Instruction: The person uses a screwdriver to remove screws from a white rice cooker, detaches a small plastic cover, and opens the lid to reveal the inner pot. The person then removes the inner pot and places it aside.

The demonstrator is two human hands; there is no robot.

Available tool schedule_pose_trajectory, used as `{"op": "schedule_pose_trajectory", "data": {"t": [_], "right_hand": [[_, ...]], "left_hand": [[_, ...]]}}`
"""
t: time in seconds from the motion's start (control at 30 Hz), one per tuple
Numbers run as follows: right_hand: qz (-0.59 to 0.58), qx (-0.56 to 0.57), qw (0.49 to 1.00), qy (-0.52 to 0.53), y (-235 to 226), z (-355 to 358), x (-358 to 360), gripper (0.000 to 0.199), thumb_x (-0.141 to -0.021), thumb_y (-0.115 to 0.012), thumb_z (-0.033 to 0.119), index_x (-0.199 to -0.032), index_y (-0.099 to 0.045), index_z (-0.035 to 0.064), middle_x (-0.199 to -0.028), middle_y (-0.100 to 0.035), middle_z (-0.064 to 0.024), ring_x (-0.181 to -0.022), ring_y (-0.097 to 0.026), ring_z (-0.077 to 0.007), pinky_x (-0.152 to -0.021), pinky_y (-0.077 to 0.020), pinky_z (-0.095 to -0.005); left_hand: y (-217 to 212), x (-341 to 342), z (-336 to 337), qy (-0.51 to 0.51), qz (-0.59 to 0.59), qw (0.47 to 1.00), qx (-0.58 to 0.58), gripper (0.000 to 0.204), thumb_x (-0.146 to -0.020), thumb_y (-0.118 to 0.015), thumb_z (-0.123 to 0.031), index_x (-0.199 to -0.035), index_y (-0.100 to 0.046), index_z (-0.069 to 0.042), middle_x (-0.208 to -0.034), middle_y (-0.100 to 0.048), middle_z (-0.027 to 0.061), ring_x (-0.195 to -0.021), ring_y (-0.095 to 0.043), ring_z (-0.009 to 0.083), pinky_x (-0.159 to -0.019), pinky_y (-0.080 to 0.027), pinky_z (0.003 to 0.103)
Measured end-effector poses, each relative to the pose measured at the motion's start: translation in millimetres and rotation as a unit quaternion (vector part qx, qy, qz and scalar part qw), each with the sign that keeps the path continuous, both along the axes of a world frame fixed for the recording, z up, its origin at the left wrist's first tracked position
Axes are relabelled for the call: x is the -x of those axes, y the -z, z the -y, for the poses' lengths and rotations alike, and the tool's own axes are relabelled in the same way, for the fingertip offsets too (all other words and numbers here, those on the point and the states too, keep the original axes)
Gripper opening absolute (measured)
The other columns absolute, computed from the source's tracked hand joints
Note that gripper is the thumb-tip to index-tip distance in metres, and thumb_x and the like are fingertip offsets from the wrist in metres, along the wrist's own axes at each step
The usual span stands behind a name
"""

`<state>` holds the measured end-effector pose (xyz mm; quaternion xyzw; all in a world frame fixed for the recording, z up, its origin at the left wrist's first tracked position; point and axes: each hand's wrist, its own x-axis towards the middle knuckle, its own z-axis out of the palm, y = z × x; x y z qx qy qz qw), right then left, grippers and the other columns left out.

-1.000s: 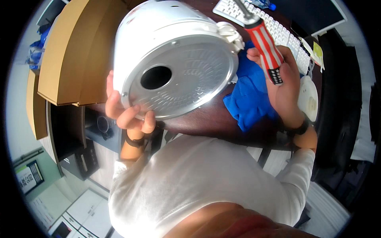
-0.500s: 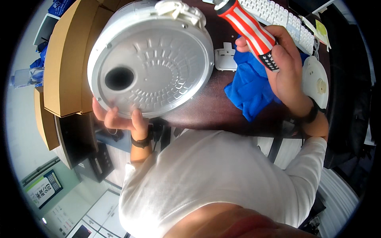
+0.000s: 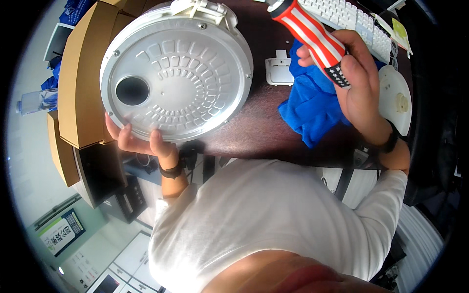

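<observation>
- Gripping with the left hand [image 3: 139, 141] the near rim of a round metal-faced housing [image 3: 171, 80], left of the blue cloth [image 3: 312, 100] and tilted, silver side up toward the camera; cannot tell about any support behind.
- Wrapped around with the right hand [image 3: 359, 80]: the striped handle of a screwdriver [image 3: 312, 36], above the blue cloth and apart from the housing (tip beyond the frame, so cannot tell the bit). Both hands well apart.
- Exposing several screws [image 3: 202, 26] and a dark opening [image 3: 132, 91] on the silver side, also left of the blue cloth.
- Could slip or roll, judging by the one-handed hold on the near rim: likeliest cause, a hard push at the far rim.
- Could scratch the silver side: likeliest cause, a bit skidding off a screw head.
- Could lose a loose screw down the opening (depth unseen): likeliest cause, too steep a tilt.
- Just left of the blue cloth, on the dark worktop [image 3: 254, 132]: a white tabbed part [image 3: 280, 72], easily swept away by tugging that cloth.
- Right of the blue cloth: a white oval cover [image 3: 396, 97], easily knocked by the right forearm.
- Beyond the blue cloth: a white keyboard [image 3: 337, 14]. Far to its left: a cardboard box [image 3: 83, 73].
</observation>
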<state>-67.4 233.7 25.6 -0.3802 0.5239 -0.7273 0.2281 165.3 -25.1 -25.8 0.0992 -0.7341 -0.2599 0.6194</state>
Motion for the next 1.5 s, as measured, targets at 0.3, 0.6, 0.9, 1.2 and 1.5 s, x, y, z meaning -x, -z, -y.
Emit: {"op": "schedule_pose_trajectory", "data": {"t": [0.3,0.6,0.9,1.2,1.5], "right_hand": [[-0.06,-0.048,0.997,-0.016,-3.0,-4.6,7.8,0.048,-0.096,-0.045,0.039,-0.12,-0.043,-0.0034,-0.112,-0.062,-0.0274,-0.102,-0.065,-0.0302,-0.097,-0.0469,-0.0417],[-0.051,-0.064,0.996,-0.02,-1.1,-6.9,9.1,0.046,-0.096,-0.046,0.038,-0.121,-0.044,-0.0008,-0.11,-0.063,-0.0254,-0.101,-0.066,-0.0307,-0.095,-0.0488,-0.0427],[-0.078,-0.109,0.991,-0.025,-9.6,-20.2,17.7,0.044,-0.094,-0.05,0.035,-0.121,-0.046,0.0005,-0.107,-0.065,-0.024,-0.097,-0.068,-0.0297,-0.092,-0.0508,-0.0406],[-0.09,-0.191,0.976,0.051,-23.1,-59.3,25.6,0.035,-0.09,-0.055,0.026,-0.114,-0.052,0.0006,-0.1,-0.065,-0.0136,-0.085,-0.068,-0.0174,-0.081,-0.0502,-0.0268],[-0.143,-0.29,0.941,0.099,-34.8,-67.8,17.8,0.042,-0.086,-0.056,0.037,-0.108,-0.055,0.0019,-0.089,-0.065,-0.0095,-0.079,-0.068,-0.0164,-0.076,-0.0494,-0.0258]], "left_hand": [[-5.0,5.6,0.1,0.015,-0.008,1.0,-0.015,0.043,-0.071,-0.062,-0.023,-0.108,-0.042,-0.011,-0.142,-0.033,0.0198,-0.128,-0.04,0.0353,-0.107,-0.036,0.05],[-27.8,31.1,0.5,0.055,0.009,0.998,-0.014,0.045,-0.067,-0.058,-0.017,-0.109,-0.047,-0.006,-0.139,-0.038,0.0227,-0.127,-0.042,0.0355,-0.108,-0.034,0.048],[-53.9,62.0,8.3,0.116,0.037,0.992,0.008,0.052,-0.057,-0.054,-0.004,-0.109,-0.055,0.002,-0.135,-0.045,0.0237,-0.12,-0.049,0.0325,-0.106,-0.036,0.041],[-78.7,102.6,18.4,0.084,0.045,0.987,-0.131,0.047,-0.07,-0.048,0.001,-0.115,-0.055,0.009,-0.126,-0.054,0.0243,-0.113,-0.055,0.0272,-0.1,-0.043,0.037],[-83.9,118.5,32.7,0.108,0.049,0.983,-0.143,0.041,-0.073,-0.051,-0.003,-0.112,-0.059,0.009,-0.122,-0.059,0.018,-0.111,-0.055,0.0231,-0.091,-0.045,0.029]]}}
